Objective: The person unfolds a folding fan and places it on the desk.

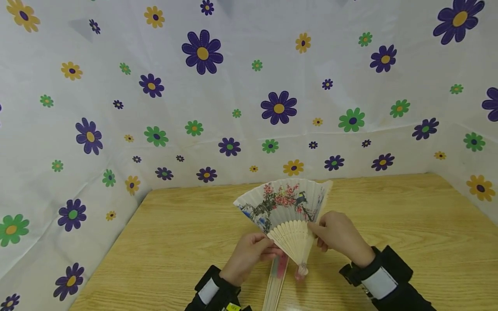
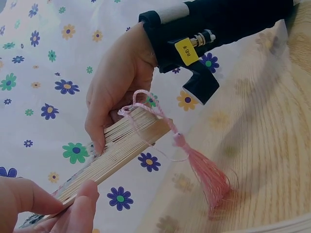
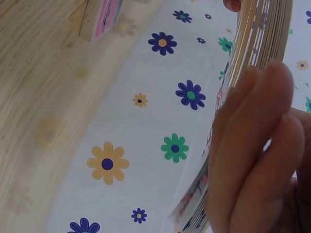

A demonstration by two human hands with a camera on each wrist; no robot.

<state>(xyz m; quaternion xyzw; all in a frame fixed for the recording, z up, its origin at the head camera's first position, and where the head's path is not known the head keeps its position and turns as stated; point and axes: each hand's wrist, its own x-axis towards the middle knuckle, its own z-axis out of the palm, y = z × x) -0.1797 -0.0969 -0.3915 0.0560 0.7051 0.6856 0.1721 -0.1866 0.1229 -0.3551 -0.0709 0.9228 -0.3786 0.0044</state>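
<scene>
A folding fan [image 1: 288, 203] with pale slats and a white leaf, painted with red blossoms and a bird, is spread partway above the table. My left hand [image 1: 250, 255] pinches its left outer slat between thumb and fingers. On the opposite edge, the right hand [image 1: 342, 235] grips the slats with the thumb in front; its curled fingers [image 3: 252, 145] show close up in the right wrist view. From the fan's narrow end hangs a pink tassel [image 2: 206, 179] on a looped cord. Under the left hand, a bundle of pale slats [image 1: 274, 287] with a pink-and-green end lies on the table.
The wood-grain table [image 1: 186, 233] spreads around both hands. Behind it and along its sides hangs a white cloth [image 1: 233, 86] printed with purple, green and yellow flowers. Each wrist wears a black strap [image 1: 375, 272] with a mount.
</scene>
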